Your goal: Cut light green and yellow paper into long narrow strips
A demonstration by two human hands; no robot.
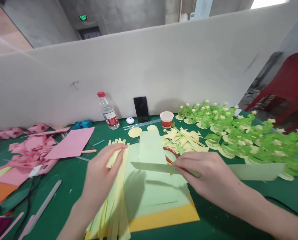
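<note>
My left hand point(101, 173) is closed in a pinch on a yellow paper strip point(114, 158), above a fan of several yellow strips point(113, 213) that runs toward me. My right hand point(209, 176) is closed on a light green paper sheet point(259, 170) held edge-on, its long edge reaching left to the middle. Under both hands lies a stack of light green sheets point(151, 190) on an orange sheet point(164, 218). Red-handled scissors point(171, 152) peek out from under the green paper just left of my right hand.
Green table point(71, 173) with pink paper cut-outs point(31, 150) at left. Many green paper trees with yellow stars point(239, 133) at right, yellow scraps point(184, 138) beside them. Water bottle point(108, 111), black phone point(141, 109), red-and-white cup point(166, 119) stand along the white partition point(149, 73). Red chair point(289, 86) far right.
</note>
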